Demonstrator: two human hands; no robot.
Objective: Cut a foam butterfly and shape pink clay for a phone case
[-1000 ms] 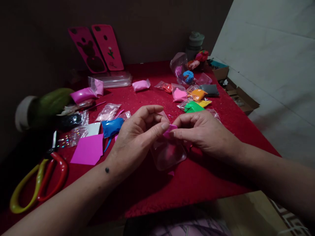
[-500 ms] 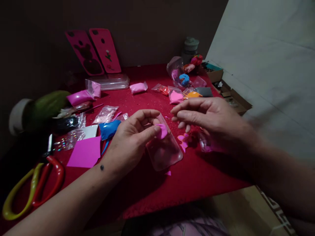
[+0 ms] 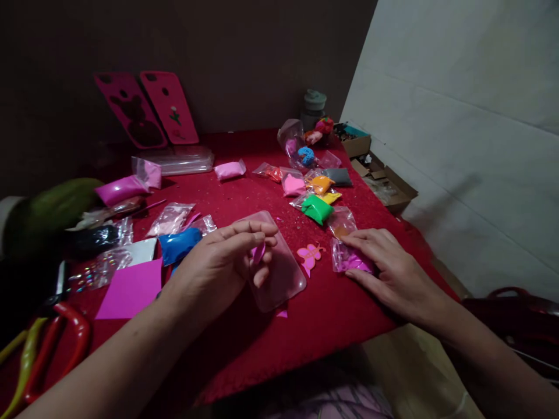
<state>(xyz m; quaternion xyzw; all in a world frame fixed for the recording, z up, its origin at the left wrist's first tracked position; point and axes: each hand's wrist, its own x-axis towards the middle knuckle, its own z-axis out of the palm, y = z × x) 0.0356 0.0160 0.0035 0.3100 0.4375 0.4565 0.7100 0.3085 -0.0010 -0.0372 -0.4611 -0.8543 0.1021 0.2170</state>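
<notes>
My left hand [image 3: 231, 250] is curled above a clear phone case [image 3: 283, 279], its fingers closed round a small flat pink piece [image 3: 258, 252]. On the right, my right hand [image 3: 379, 265] has its thumb and fingers on a clear bag of pink clay [image 3: 353, 259] lying on the red cloth. Between the case and that bag lies a pink and orange butterfly shape [image 3: 310, 256]. A pink scrap [image 3: 283, 312] lies by the case's lower edge. Part of the case is hidden under my left hand.
Scissors [image 3: 56, 331], a pink sheet [image 3: 131, 289] and a blue clay bag [image 3: 179, 244] are at the left. Green clay [image 3: 317, 209] and other bags sit beyond my right hand. Two pink phone cases [image 3: 171, 107] lean at the back; an open carton [image 3: 393, 186] stands right.
My right hand has moved down and right onto the pink clay bag. My left hand has turned and curled further round the pink piece. The view has shifted, uncovering the green bag.
</notes>
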